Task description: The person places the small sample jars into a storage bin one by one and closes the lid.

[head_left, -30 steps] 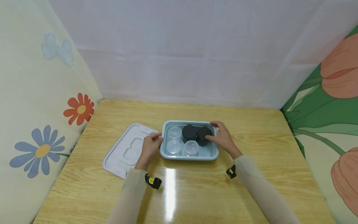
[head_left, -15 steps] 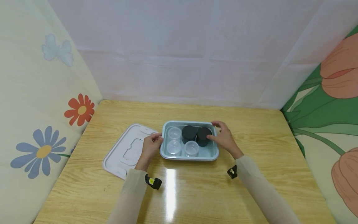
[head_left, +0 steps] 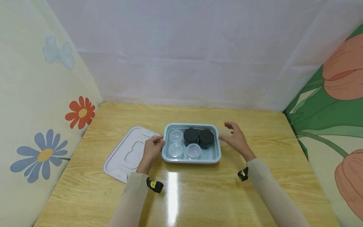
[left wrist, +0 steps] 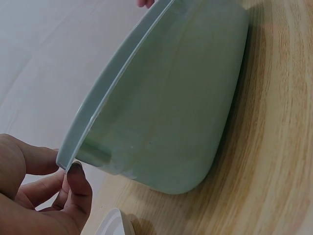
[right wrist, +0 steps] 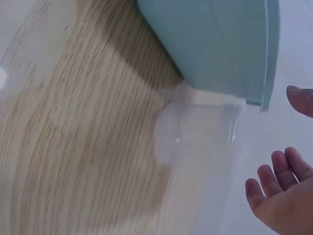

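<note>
A pale blue-green plastic tub [head_left: 191,161] stands on the table, holding three clear plastic cups [head_left: 176,136] at its left and front. Two round black containers [head_left: 206,136] sit side by side at its back right. My left hand [head_left: 152,150] pinches the tub's left rim; in the left wrist view, thumb and fingers [left wrist: 78,196] lie on either side of it. My right hand [head_left: 236,140] is just off the tub's right end, thumb and fingers spread. Between that hand and the tub, the right wrist view shows a clear cup [right wrist: 200,132], blurred, which the fingers are apart from.
A pale lid [head_left: 120,157] lies at an angle left of the tub, partly under my left hand and forearm. The wooden table [head_left: 204,195] meets a white cloth backdrop [head_left: 181,69] behind. Flower-printed panels [head_left: 82,112] flank both sides.
My right hand has let go of the black container and tub edge and moved right. A translucent cup now shows beside the tub's right end. The left hand stays at the rim.
</note>
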Demonstrator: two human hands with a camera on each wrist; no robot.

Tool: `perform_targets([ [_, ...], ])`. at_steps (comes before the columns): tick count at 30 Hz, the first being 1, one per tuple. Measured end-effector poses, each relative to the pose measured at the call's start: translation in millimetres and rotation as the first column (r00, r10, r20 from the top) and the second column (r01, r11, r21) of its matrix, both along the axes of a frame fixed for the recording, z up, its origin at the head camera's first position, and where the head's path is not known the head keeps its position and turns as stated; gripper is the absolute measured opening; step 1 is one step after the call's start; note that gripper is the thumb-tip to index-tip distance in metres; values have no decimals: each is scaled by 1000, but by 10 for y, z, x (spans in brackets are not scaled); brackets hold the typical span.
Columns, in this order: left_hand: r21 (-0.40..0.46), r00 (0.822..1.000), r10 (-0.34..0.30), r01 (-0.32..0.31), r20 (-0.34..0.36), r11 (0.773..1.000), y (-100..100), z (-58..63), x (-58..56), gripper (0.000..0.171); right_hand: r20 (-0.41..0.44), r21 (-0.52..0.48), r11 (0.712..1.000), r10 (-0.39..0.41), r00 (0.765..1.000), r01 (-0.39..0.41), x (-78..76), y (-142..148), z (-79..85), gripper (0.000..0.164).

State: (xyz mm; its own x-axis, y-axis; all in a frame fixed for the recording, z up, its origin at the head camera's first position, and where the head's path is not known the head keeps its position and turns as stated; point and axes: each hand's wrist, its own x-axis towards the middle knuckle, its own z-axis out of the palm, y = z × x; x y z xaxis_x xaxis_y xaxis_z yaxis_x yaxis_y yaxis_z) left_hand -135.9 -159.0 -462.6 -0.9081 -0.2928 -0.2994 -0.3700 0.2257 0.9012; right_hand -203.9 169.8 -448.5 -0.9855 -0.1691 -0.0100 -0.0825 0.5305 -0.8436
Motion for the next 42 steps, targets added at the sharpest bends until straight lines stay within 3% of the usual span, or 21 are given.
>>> perform_targets([
  [13,14,1000,-5,5,-28,1000,-6,-11,3,33,74,40,999,-16,997,13,-2,159,-81,72],
  [20,12,1000,-6,6,-7,1000,-8,-8,2,33,85,61,998,-17,996,12,-20,152,-199,75],
  [42,7,1000,-14,15,-15,1000,-3,20,7,32,103,14,999,-42,994,41,-32,110,-412,77],
])
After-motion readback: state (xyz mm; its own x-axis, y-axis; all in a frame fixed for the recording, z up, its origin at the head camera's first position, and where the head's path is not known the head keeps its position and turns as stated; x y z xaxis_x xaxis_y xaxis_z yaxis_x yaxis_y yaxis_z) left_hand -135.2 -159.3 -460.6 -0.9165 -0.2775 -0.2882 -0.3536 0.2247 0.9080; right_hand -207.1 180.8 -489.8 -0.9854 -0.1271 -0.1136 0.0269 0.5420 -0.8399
